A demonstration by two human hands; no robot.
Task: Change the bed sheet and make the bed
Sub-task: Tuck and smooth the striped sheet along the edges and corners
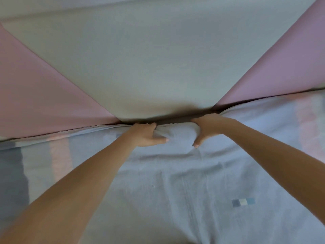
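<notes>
a padded headboard (pixel 140 67) with pale grey and pink panels stands just behind the bed edge, with a dark gap between them. the soft blue bed sheet (pixel 175 182), striped pink and grey, lies wrinkled over the bed. the left hand (pixel 146 133) and the right hand (pixel 208 128) both grip its bunched fold at that edge.

Sheet (pixel 175 191) in front of the headboard (pixel 149 67), left hand (pixel 146 134) and right hand (pixel 207 127) on its edge, close to the headboard

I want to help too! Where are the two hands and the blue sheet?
left hand (pixel 146 133), head view, back of hand.
right hand (pixel 208 128), head view, back of hand.
blue sheet (pixel 175 191), head view, flat middle.
</notes>
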